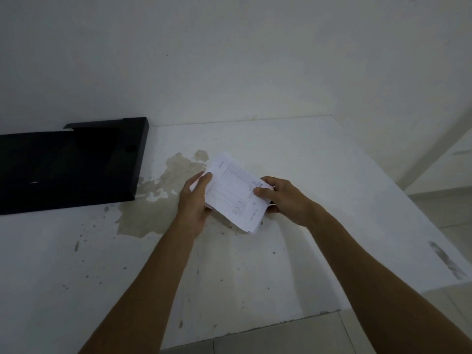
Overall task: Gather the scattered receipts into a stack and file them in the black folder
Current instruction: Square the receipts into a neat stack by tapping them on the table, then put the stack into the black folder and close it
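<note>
A stack of white printed receipts (233, 192) is held just above the white table, tilted with its far corner pointing away. My left hand (194, 200) grips its left edge, thumb on top. Gripping the right edge is my right hand (283, 198), its thumb pressed on the top sheet. The black folder (69, 164) lies open at the left of the table against the wall, a hand's width left of the stack. The lower sheets of the stack are mostly hidden under the top one.
The white table (319, 162) has a large brownish patch of peeled paint (158, 195) between folder and stack. A wall stands right behind the table. Its right edge (408, 200) drops to a tiled floor (281, 335).
</note>
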`<state>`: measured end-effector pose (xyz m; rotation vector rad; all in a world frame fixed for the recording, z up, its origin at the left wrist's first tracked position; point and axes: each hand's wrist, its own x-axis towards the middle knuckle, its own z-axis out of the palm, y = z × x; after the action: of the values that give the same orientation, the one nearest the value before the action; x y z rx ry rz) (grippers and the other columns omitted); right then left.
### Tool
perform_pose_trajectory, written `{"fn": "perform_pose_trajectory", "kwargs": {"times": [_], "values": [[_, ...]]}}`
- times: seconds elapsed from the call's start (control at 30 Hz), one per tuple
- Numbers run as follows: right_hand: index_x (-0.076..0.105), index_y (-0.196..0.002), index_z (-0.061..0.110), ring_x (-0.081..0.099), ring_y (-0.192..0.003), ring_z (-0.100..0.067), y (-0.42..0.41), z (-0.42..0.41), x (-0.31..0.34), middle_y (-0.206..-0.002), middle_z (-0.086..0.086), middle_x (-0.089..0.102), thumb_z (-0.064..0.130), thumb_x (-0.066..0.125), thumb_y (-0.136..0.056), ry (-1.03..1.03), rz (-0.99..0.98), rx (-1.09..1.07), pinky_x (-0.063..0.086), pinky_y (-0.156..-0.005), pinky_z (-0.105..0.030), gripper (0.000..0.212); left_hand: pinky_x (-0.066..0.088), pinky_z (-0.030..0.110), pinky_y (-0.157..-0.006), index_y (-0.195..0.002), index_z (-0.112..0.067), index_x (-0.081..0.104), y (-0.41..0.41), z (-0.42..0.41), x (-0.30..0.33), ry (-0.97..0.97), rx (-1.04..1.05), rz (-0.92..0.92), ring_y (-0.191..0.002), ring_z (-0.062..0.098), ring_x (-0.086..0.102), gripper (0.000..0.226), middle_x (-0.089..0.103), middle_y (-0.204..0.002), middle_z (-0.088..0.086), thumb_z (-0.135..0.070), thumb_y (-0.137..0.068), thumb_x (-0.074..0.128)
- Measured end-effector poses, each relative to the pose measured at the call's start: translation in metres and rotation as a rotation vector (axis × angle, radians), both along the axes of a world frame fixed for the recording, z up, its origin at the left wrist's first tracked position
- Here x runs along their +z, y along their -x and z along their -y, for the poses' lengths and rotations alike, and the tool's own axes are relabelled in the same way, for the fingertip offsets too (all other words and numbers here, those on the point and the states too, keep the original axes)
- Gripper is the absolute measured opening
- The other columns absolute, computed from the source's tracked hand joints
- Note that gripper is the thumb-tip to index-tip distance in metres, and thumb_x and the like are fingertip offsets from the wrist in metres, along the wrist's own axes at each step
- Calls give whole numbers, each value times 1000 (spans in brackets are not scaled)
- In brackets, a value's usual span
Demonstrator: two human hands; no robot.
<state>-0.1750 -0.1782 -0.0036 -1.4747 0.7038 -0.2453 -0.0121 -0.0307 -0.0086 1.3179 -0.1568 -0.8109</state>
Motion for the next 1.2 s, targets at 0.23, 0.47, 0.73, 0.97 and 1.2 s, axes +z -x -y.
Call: {"fn": "perform_pose_trajectory", "kwargs": {"times": [0.23, 0.47, 0.73, 0.97, 1.2], "values": [[63, -125, 12, 73, -101, -25, -8, 5, 12, -119, -12, 72, 20, 67, -97, 104, -93, 18, 61, -84, -46, 29, 54, 30, -72, -120, -16, 65, -23, -18, 11, -311, -321, 321, -96, 21, 68, 29, 71, -113, 6, -32, -96, 57], [49, -138, 12, 63, -101, -22, -31, -17, 18, -130, -9, 59, 21, 50, -106, -150, -77, -96, 64, -69, -34, 33, 48, 39, -94, -138, -22, 40, -10, -15, 17, -308, -111, 241, -111, 22, 54, 36, 55, -129, 3, -31, -104, 37], [54, -135, 15, 64, -104, -24, -44, 2, 68, -126, -11, 65, 19, 51, -105, 103, -180, 213, 60, -62, -27, 30, 46, 38, -94, -138, -29, 44, -31, -28, 70, -427, -21, 390, -115, 21, 54, 52, 56, -132, 0, -51, -92, 54], [59, -134, 22, 70, -102, -29, -77, 5, 101, -121, -14, 69, 22, 60, -101, 75, -81, 141, 63, -70, -36, 33, 46, 27, -69, -102, -8, 67, -41, -41, 108, -555, -331, 585, -84, 18, 62, 38, 69, -100, 8, -42, -97, 50], [54, -136, 13, 70, -107, -27, -108, -30, 98, -126, -11, 69, 19, 52, -104, -186, 82, -24, 60, -82, -42, 32, 43, 27, -65, -111, -11, 52, -32, -38, 120, -547, -105, 525, -83, 14, 56, 38, 58, -100, 4, -44, -101, 36]]}}
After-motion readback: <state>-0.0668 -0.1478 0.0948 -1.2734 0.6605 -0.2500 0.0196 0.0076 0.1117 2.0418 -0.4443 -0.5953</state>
